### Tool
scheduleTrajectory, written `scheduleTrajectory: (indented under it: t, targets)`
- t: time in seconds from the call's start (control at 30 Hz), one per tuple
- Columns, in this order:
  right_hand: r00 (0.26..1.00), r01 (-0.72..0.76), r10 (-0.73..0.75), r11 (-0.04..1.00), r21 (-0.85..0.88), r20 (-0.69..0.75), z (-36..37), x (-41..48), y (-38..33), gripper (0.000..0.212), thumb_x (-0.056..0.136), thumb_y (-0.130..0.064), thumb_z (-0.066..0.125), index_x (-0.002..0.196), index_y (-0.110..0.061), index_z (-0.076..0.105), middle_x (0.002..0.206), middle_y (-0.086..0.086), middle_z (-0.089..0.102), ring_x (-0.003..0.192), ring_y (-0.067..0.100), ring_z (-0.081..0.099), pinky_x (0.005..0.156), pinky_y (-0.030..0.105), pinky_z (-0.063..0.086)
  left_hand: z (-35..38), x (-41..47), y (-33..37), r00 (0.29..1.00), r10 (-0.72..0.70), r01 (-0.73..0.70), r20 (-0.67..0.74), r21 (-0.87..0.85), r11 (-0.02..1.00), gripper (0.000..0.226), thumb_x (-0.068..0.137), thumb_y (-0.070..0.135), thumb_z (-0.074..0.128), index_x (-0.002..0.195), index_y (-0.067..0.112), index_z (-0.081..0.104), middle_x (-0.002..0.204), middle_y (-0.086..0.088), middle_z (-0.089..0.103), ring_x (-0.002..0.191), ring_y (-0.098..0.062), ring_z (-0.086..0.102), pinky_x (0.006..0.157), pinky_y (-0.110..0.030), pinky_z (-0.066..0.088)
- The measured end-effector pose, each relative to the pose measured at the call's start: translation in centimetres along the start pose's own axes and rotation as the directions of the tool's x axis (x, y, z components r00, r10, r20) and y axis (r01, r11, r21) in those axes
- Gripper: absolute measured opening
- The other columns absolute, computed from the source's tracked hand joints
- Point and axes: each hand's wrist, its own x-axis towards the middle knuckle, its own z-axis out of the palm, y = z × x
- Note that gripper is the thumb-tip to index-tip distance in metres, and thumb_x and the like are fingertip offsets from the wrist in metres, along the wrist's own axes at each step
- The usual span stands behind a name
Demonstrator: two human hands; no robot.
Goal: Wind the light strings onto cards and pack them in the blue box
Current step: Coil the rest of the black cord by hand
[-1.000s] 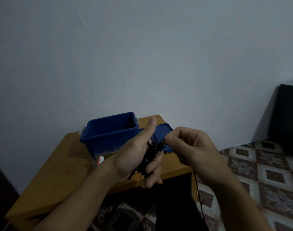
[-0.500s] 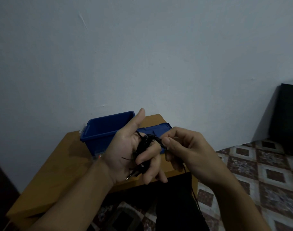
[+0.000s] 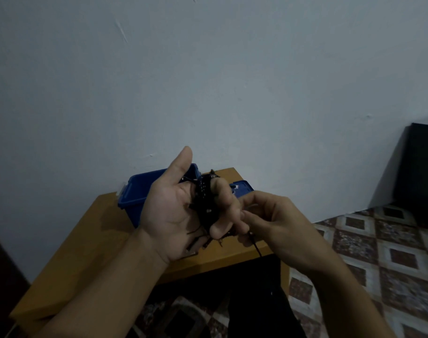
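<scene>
My left hand is turned palm up, thumb raised, with a black bundle of light string wound around its curled fingers. Just to its right, my right hand pinches the loose black strand, which hangs down from its fingertips. Behind my left hand the open blue box stands on the wooden table, partly hidden by the palm. The blue lid lies to the box's right. No card is visible.
The table stands against a pale blue wall. Patterned tile floor spreads to the right, with a dark object at the far right edge. My dark-clothed legs fill the space below the table front.
My left hand has rotated palm up and lifted, showing the string bundle across its fingers. My right hand has dropped lower and closer, drawing the strand downward.
</scene>
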Motion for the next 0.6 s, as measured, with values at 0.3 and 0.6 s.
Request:
scheduleTrajectory:
  t: [0.3, 0.6]
  targets:
    - [0.999, -0.054, 0.052, 0.980, -0.191, -0.014, 0.2, 0.0, 0.0, 0.015, 0.103, -0.019, 0.054, 0.101, -0.017, 0.068, 0.087, 0.003, 0.076, 0.078, 0.023, 0.072, 0.077, 0.050, 0.059, 1.1, 0.3, 0.9, 0.995, 0.069, -0.071, -0.072, -0.031, 0.997, 0.084, 0.100, 0.061, 0.028, 0.144, -0.010, 0.037, 0.134, -0.030, 0.056, 0.108, -0.039, 0.063, 0.106, -0.049, 0.042]
    - [0.995, -0.081, 0.096, 0.953, -0.290, 0.039, 0.1, -0.1, -0.1, 0.012, 0.101, -0.024, 0.058, 0.095, -0.023, 0.068, 0.089, -0.006, 0.077, 0.081, 0.012, 0.072, 0.084, 0.045, 0.059, 2.4, 1.2, -0.2, 0.919, 0.217, -0.167, -0.329, 0.173, 0.971, 0.058, 0.094, 0.032, 0.041, 0.137, -0.005, 0.052, 0.127, -0.019, 0.065, 0.101, -0.029, 0.069, 0.098, -0.042, 0.052]
